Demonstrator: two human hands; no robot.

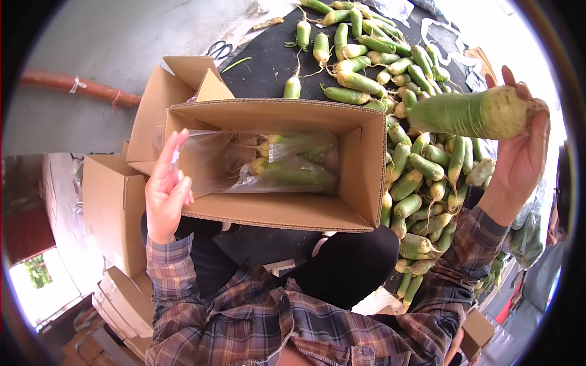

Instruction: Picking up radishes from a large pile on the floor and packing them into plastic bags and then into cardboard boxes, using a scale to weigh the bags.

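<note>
My right hand (524, 146) is raised at the right with its fingers closed round the root end of a large green radish (459, 114); the radish lies level, its green part pointing left. At the left wall of an open cardboard box (268, 211), my left hand (166, 195) has its fingers on the edge of a clear plastic bag (210, 155), drawn toward that side. Inside the bag, on the box floor, lie several green radishes (293, 177), partly blurred by the film. The box stands in front of my crossed legs.
A large heap of green radishes (421, 168) covers the black sheet (262, 70) behind and right of the box. Other cardboard boxes (105, 207) stand at the left. Scissors (220, 50) lie beyond the box, and an orange-red pipe (79, 83) runs along the left.
</note>
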